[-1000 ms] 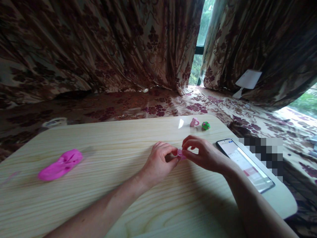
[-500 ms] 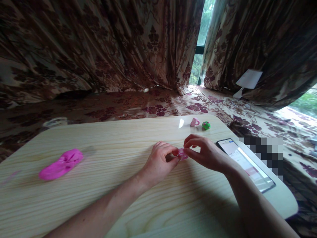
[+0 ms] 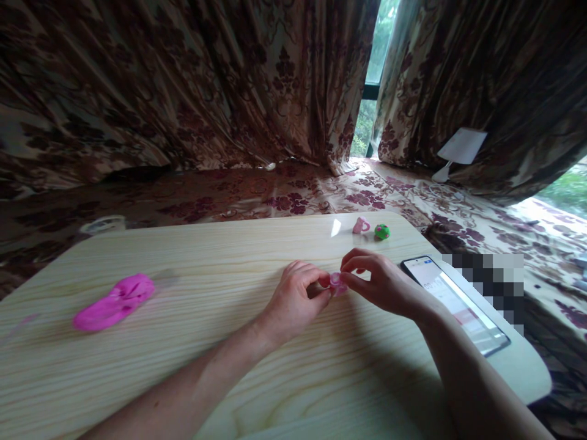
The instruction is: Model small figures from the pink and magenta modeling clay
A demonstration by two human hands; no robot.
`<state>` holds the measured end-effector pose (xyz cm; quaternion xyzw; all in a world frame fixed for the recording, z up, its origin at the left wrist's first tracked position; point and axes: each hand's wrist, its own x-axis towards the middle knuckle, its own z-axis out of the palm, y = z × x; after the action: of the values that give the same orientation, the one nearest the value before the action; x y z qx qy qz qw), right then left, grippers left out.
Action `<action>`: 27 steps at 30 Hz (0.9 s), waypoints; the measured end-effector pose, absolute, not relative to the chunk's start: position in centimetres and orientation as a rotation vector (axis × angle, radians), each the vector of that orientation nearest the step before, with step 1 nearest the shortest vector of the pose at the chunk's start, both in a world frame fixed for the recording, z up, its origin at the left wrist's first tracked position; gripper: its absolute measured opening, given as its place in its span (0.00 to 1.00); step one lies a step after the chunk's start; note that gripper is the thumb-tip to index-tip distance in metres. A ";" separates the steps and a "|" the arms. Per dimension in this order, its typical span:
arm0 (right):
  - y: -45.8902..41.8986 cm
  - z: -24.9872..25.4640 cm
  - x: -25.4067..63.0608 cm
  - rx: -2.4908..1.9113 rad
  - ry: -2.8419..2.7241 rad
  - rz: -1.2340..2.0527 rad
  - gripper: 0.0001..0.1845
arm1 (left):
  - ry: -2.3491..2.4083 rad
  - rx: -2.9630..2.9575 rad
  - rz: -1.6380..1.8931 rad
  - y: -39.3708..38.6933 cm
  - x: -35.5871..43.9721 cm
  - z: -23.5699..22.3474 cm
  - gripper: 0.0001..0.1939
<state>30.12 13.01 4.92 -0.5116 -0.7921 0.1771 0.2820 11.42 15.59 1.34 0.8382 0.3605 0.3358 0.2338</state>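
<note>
A small pink clay piece (image 3: 338,285), roundish with a hollow-looking top, is between my hands above the middle right of the table. Thumb and fingers of my left hand (image 3: 300,293) pinch its left side. My right hand (image 3: 373,281) has its thumb and forefinger closed on the upper right edge of the same piece. Fingertips cover part of its outline. Beyond them stand a little pink clay cup (image 3: 361,225) with a looped handle and a green clay ball (image 3: 382,231) with pinkish spots. A large lump of bright pink clay (image 3: 114,302) lies at the left.
To the right of my right hand a phone (image 3: 458,305) with a lit screen lies along the edge of the wooden table (image 3: 220,244). A clear plastic item (image 3: 103,225) sits past the far left edge. A white lamp (image 3: 462,146) stands behind on floral cloth.
My right hand has shifted slightly right along the small pink clay piece, and more of it shows between the fingers. My left hand keeps its hold almost unmoved.
</note>
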 end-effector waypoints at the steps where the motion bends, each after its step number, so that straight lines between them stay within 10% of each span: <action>1: 13.0 4.9 30.1 -1.370 -2.110 0.473 0.08 | 0.993 2.302 0.927 15.6 11.4 1.4 0.02; 27: 13.0 4.2 30.3 -1.325 -2.145 0.433 0.07 | 1.033 2.288 0.926 15.6 11.5 1.4 0.02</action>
<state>30.28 13.04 4.21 -0.4962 -0.8031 0.1620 0.2874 11.47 15.56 1.35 0.8319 0.3756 0.3369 0.2310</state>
